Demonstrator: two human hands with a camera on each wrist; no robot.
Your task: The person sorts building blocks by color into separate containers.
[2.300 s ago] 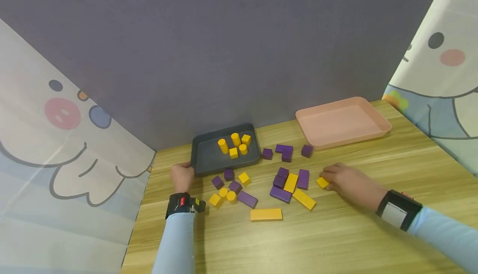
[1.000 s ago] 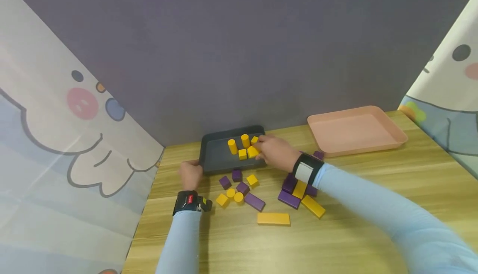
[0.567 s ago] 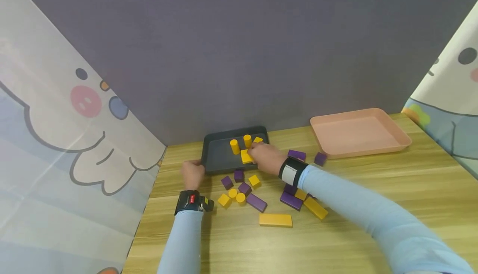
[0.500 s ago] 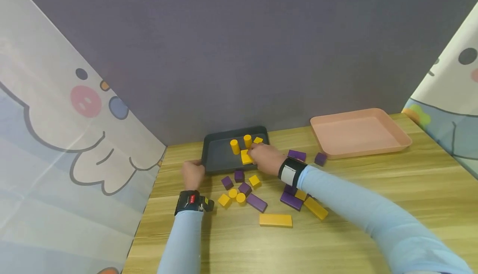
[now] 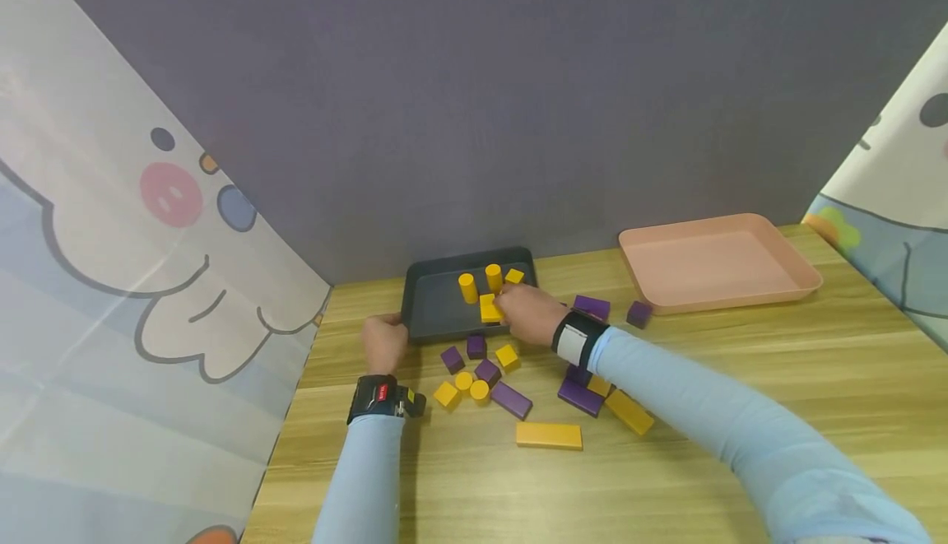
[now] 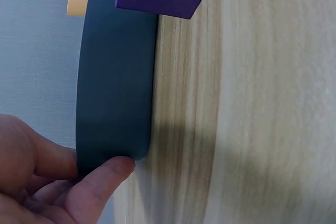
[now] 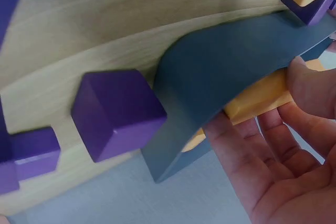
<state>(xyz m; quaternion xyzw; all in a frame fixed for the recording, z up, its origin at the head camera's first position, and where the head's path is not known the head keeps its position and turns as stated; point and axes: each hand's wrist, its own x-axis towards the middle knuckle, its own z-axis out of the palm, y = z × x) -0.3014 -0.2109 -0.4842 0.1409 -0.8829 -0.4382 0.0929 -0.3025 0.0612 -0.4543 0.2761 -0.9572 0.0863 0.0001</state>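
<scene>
At the left corner of the dark tray (image 5: pixel 437 307), my left hand (image 5: pixel 384 345) pinches the rim between thumb and fingers, as the left wrist view shows on the tray wall (image 6: pixel 115 87). My right hand (image 5: pixel 527 313) reaches over the tray's right part and holds a yellow block (image 5: pixel 489 310) low inside it. In the right wrist view the thumb and fingers grip this yellow block (image 7: pixel 257 98) behind the tray wall. Two yellow cylinders (image 5: pixel 467 287) stand upright in the tray, with a yellow cube (image 5: pixel 514 276) behind the hand. Other pieces there are hidden by the right hand.
In front of the tray lie several purple cubes (image 5: pixel 476 347), yellow cubes (image 5: pixel 448 396) and short yellow cylinders (image 5: pixel 480 392). Flat purple (image 5: pixel 581 397) and yellow bars (image 5: pixel 549 435) lie nearer. A pink tray (image 5: pixel 718 260) stands at the back right. A grey wall (image 5: pixel 474 116) rises behind.
My right hand has carried the yellow block from the table's right side leftward into the dark tray, and lowered it there. My left hand keeps its hold on the tray's corner.
</scene>
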